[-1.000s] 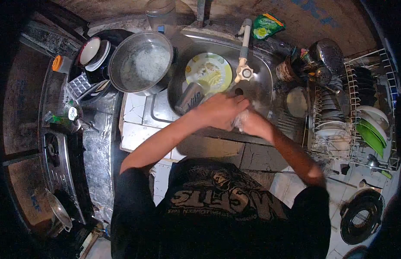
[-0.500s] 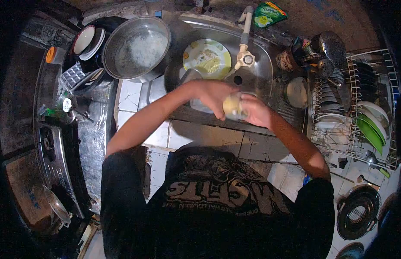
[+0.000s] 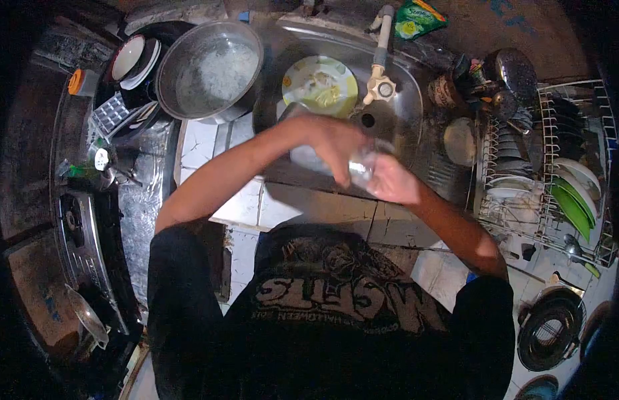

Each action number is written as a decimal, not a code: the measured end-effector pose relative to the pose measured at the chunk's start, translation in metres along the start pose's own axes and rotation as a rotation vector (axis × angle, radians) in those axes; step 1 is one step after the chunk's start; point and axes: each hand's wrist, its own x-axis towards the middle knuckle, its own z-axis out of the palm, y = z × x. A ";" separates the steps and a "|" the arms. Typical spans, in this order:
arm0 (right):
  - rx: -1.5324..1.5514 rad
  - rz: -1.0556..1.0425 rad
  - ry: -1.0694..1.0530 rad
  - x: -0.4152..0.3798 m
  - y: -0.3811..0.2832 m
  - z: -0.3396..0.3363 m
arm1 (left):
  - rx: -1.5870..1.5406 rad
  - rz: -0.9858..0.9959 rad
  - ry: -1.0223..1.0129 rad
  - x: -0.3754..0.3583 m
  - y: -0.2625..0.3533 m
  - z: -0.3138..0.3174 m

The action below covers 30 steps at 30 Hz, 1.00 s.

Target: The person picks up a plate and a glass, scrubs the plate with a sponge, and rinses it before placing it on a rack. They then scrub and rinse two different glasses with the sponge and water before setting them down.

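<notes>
A clear, shiny vessel that looks like a glass is held between my hands over the front edge of the sink, blurred by motion. My right hand grips it from the right. On its other side is my left hand, fingers bent downward and smeared; what they hold, if anything, is hidden. Behind my hands, a yellow-rimmed plate with pale remains on it lies in the basin. Under my left hand another pale item shows in part, too hidden to name.
A large metal pot holding cloudy, foamy liquid stands left of the sink. The faucet rises at the back. A wire dish rack with plates is at the right, and a stove at the left.
The yellowish thing visible at the glass before no longer shows. My hands stay close together, with the glass slightly shifted and turned between them.
</notes>
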 end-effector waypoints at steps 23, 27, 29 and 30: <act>-0.423 -0.052 0.199 -0.020 -0.006 0.004 | 0.360 -0.008 0.551 -0.004 0.028 0.025; -1.194 -0.213 0.336 -0.043 -0.019 0.043 | 0.161 -0.096 0.291 -0.009 0.025 0.004; -1.183 -0.476 0.137 -0.049 -0.011 0.029 | 0.065 0.062 0.266 -0.009 0.019 0.003; -1.173 -0.562 0.077 -0.052 -0.008 0.024 | 0.070 0.075 0.256 -0.002 0.018 0.002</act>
